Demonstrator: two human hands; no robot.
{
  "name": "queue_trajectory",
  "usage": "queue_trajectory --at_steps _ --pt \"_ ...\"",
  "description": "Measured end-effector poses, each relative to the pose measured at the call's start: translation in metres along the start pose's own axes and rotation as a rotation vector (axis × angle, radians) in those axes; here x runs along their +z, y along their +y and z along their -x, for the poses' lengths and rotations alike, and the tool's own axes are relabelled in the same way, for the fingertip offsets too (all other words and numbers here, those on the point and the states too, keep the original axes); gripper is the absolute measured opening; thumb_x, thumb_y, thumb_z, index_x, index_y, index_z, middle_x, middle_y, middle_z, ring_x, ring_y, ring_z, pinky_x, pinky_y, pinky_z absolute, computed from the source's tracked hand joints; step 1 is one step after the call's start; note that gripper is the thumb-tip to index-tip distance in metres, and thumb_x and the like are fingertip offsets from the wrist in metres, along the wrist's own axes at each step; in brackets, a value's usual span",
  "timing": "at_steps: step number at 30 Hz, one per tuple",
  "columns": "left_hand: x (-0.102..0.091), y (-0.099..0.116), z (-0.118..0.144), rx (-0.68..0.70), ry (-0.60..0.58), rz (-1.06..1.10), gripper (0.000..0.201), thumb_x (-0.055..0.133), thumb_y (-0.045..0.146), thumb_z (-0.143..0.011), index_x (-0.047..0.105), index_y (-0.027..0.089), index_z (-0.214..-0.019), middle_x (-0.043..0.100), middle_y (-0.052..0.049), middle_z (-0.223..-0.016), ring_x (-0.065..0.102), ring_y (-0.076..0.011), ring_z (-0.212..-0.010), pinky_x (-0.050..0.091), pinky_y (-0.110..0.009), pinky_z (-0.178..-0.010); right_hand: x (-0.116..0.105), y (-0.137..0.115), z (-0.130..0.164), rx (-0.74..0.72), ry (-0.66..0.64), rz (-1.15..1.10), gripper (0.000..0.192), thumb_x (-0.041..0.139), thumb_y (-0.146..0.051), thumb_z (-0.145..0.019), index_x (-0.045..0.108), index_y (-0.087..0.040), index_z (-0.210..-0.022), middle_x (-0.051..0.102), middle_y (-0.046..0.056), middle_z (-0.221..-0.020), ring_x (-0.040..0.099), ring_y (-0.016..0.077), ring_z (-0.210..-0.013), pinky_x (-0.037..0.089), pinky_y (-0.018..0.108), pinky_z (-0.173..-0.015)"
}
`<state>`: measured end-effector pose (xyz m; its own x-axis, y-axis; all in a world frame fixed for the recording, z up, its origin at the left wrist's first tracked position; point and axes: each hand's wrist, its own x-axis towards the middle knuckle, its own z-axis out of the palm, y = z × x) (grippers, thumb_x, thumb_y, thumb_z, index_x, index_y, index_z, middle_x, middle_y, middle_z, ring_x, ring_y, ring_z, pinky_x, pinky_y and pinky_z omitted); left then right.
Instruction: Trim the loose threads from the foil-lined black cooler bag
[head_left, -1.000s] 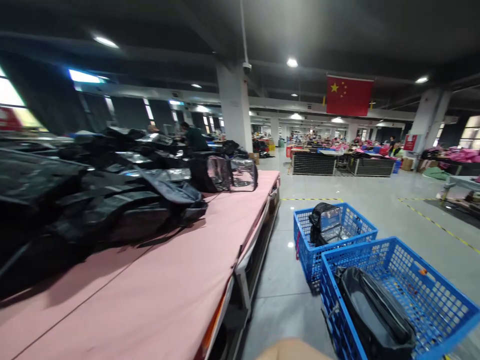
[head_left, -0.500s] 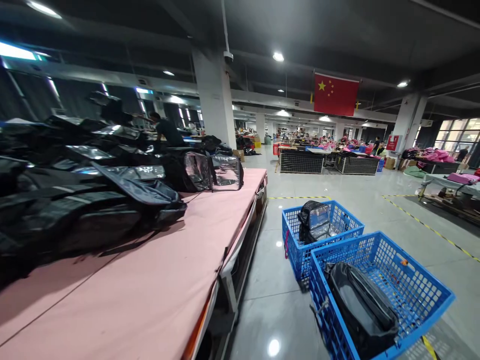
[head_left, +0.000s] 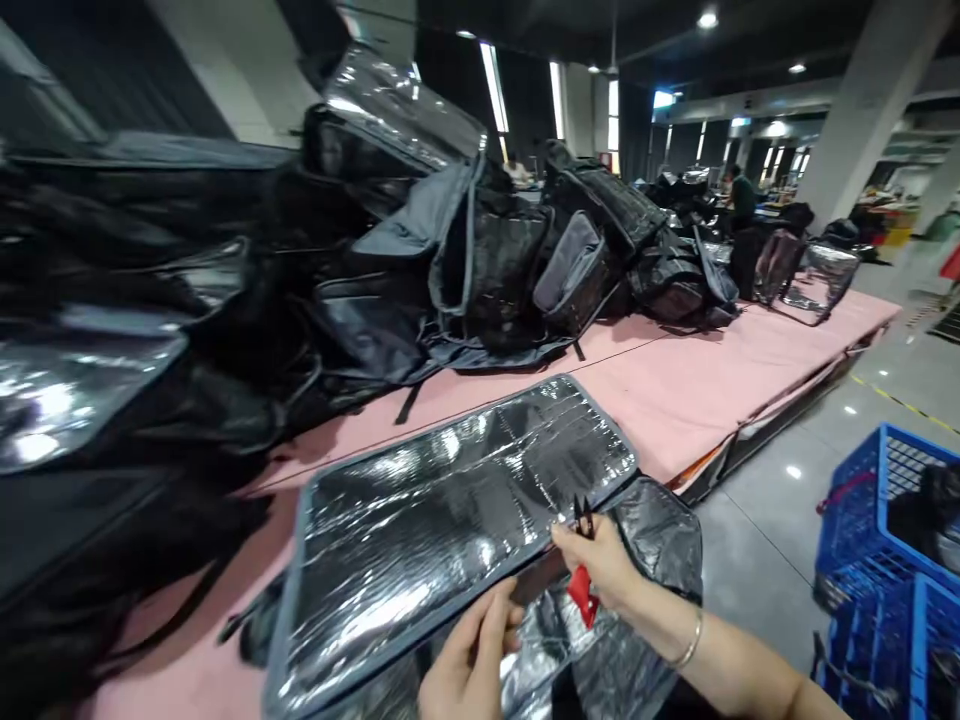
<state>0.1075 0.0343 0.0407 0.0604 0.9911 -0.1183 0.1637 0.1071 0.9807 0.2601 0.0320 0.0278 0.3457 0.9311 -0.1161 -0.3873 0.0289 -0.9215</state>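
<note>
An insulated bag with a silver foil lining (head_left: pixel 450 500) lies opened in front of me on the pink table. Its lid, edged in grey binding, is spread flat, foil side up. My left hand (head_left: pixel 472 655) is closed at the near edge of the lid, thumb and fingertips pinched on the binding. In my right hand (head_left: pixel 604 565) is a pair of thread snips (head_left: pixel 581 595) with red handles; their dark blades point up and away. The thumb and index finger of that hand touch the lid's edge farther right. Crumpled foil lining (head_left: pixel 637 640) of the bag's body lies beneath both hands.
Black and grey bags (head_left: pixel 487 260) are heaped along the back and left of the pink table (head_left: pixel 675 400). Blue plastic crates (head_left: pixel 855 500) stand on the floor at the right. A person (head_left: pixel 742 195) is in the distance.
The view has swung left and down from the aisle and crates. Both my hands, the snips and the foil-lined bag have come into view.
</note>
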Motion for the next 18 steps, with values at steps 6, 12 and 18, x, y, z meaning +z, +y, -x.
queue_trajectory --at_steps 6,12,18 --pt "0.024 0.034 0.005 -0.241 -0.13 0.333 0.045 0.071 0.056 -0.057 0.063 0.012 -0.059 0.059 -0.003 -0.054 0.044 -0.0101 -0.044 0.038 -0.023 -0.044 -0.005 -0.008 0.014 -0.038 -0.052 0.007 0.05 0.066 -0.054 -0.068 0.034 -0.019 -0.05 0.026 -0.009 -0.042 0.018 0.0044 -0.041 0.015 0.023 -0.042" --pt "0.032 0.025 0.01 -0.117 -0.031 0.413 0.038 0.072 0.046 -0.061 0.056 0.014 -0.05 0.049 0.002 -0.046 0.039 -0.0078 -0.042 0.034 -0.021 -0.042 -0.007 -0.011 0.023 -0.043 -0.01 0.17 0.041 0.062 -0.055 -0.071 0.056 -0.014 -0.063 0.037 -0.007 -0.047 0.03 0.0067 -0.045 0.024 0.021 -0.045" --pt "0.037 0.011 0.01 -0.076 -0.015 0.407 0.034 0.07 0.044 -0.064 0.056 0.015 -0.053 0.05 0.002 -0.047 0.041 -0.0085 -0.043 0.035 -0.021 -0.043 -0.018 -0.037 0.055 -0.179 -0.117 0.613 0.017 0.053 -0.029 -0.083 0.053 -0.019 -0.096 0.059 -0.001 -0.08 0.051 0.0118 -0.068 0.038 0.023 -0.063"
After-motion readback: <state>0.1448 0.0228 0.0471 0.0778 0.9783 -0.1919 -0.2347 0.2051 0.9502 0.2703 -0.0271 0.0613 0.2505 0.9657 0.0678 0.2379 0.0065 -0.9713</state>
